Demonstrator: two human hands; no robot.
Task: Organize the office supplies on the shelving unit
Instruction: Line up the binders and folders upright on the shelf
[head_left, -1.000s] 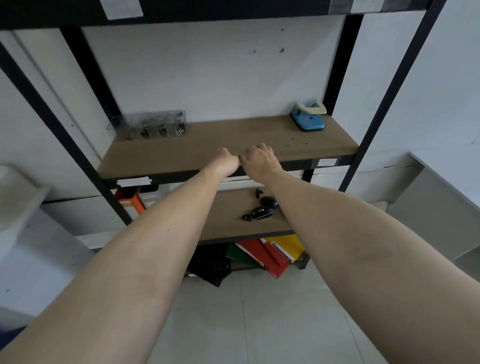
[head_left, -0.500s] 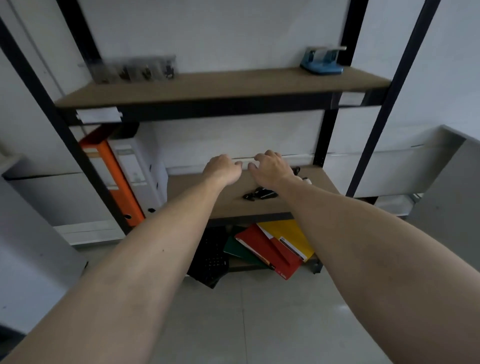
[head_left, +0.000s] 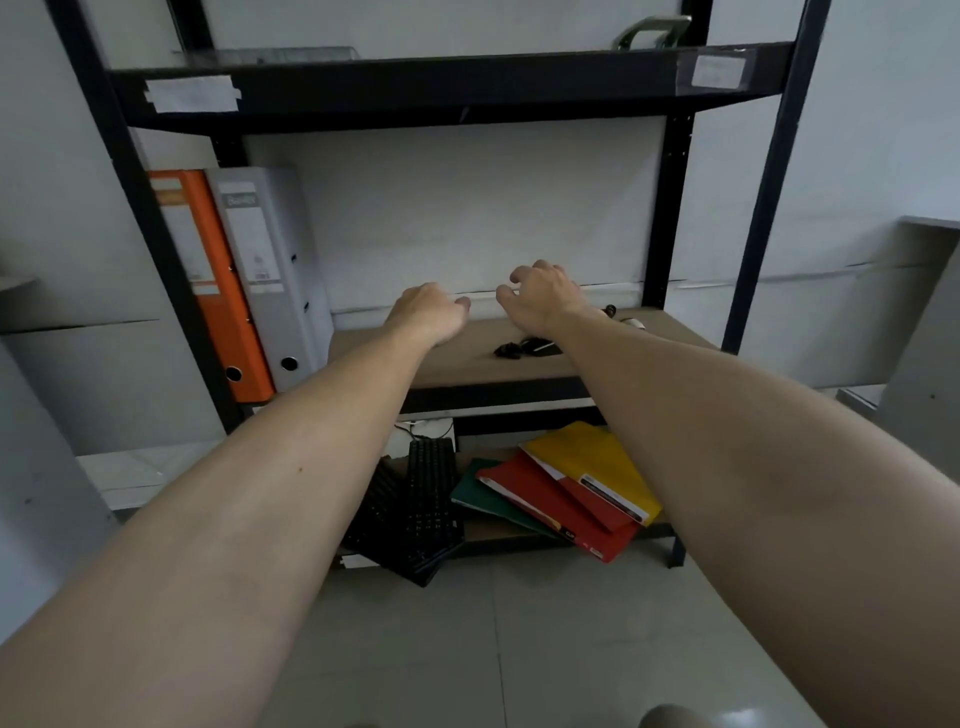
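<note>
A black metal shelving unit with wooden boards fills the view. Both my arms reach over its middle shelf. My left hand hovers with fingers curled and holds nothing. Beside it my right hand has loosely bent, parted fingers, also with nothing in it. Small black items lie on the board just below my right wrist. An orange binder and a grey binder stand upright at the shelf's left end.
On the bottom shelf lie a yellow folder, a red folder and a green folder, beside a black keyboard that overhangs the front edge. A roll of tape sits at the middle shelf's right. Grey tiled floor lies below.
My view and both hands have dropped from the upper shelf to the middle shelf. The hands have moved slightly apart, and the right hand's fingers have spread.
</note>
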